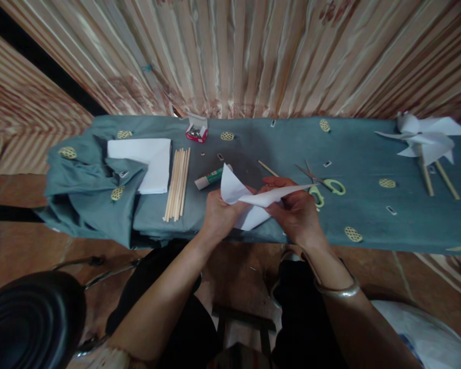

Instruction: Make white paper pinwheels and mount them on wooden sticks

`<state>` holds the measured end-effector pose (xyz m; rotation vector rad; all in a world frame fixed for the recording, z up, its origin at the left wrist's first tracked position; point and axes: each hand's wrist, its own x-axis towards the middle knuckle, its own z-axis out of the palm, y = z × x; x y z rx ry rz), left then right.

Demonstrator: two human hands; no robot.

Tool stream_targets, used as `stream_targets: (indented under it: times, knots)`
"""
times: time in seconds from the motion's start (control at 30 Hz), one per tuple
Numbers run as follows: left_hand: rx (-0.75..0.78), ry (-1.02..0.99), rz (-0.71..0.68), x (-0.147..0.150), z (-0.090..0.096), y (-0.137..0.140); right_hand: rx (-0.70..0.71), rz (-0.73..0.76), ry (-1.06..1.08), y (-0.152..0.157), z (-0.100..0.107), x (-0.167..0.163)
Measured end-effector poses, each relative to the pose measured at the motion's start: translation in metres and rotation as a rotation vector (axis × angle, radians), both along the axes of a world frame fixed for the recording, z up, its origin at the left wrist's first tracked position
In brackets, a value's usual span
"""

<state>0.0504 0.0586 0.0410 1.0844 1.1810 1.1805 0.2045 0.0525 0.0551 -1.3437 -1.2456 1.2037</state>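
Between my hands is a white paper pinwheel (250,218), its corners bent in toward the middle, held over the near edge of the cloth-covered table. My left hand (222,218) is closed on its left side, thumb near the centre. Fingers of my right hand (297,214) pinch the folded paper from the right; part of them is hidden behind a raised flap. Just beyond my left hand lies a green and white glue stick (211,178). A thin wooden stick (268,167) is past the paper, and scissors (322,182) with light green handles lie beside my right hand.
Left on the table (363,205) are a bundle of wooden sticks (177,184), white paper sheets (159,166) and an opened small red box (196,132) of metal pins. Finished paper pinwheels (426,136) on sticks lie far right. A black round stool (34,318) stands lower left.
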Motion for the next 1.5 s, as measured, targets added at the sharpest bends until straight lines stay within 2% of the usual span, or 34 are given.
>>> stream_targets:
  times: [0.33, 0.57, 0.83, 1.17, 1.4, 1.5]
  knots:
    - [-0.011, 0.013, 0.02, 0.001, 0.001, 0.0, 0.028, 0.018, 0.046, 0.001, -0.004, 0.0]
    - [-0.037, -0.017, 0.035, 0.001, 0.003, -0.001, 0.02, -0.002, -0.095, 0.0, -0.006, 0.001]
    - [-0.063, -0.072, 0.026, 0.002, -0.002, -0.001, 0.026, 0.012, 0.0, 0.0, -0.003, 0.0]
    - [-0.09, -0.128, 0.012, 0.009, 0.003, -0.003, 0.061, -0.047, -0.145, -0.002, -0.003, 0.001]
    - [-0.099, -0.243, -0.143, 0.013, 0.007, -0.002, 0.043, -0.095, -0.04, -0.002, 0.009, 0.019]
    - [-0.052, -0.254, -0.116, 0.011, 0.002, 0.003, 0.04, -0.113, -0.006, -0.007, 0.02, 0.034]
